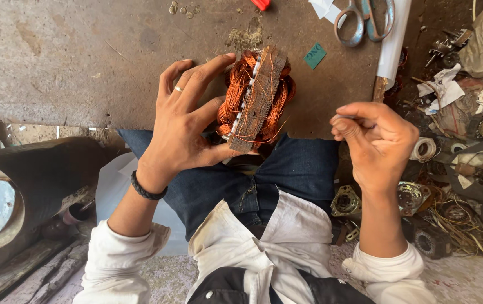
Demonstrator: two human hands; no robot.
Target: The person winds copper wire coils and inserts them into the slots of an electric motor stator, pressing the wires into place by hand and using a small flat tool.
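Rusty stator core (257, 101), bright copper windings (233, 93)

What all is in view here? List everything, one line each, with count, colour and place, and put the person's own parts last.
motor stator: one, copper-orange windings around a rusty brown core, on the lap at the slab's edge
scissors: one pair, grey metal, top right on the slab
white roll: one, white with a brown end, beside the scissors
green tag: one, green, on the slab right of the stator
red item: one, red, cut off at the top edge
stone slab: one, grey-brown, upper half
metal pipe: one, dark, far left
scrap parts and wires: many, grey and tan, right side
left hand: one, ringed, black wristband, fingers on the stator
right hand: one, fingers pinched shut; what they pinch is too small to tell
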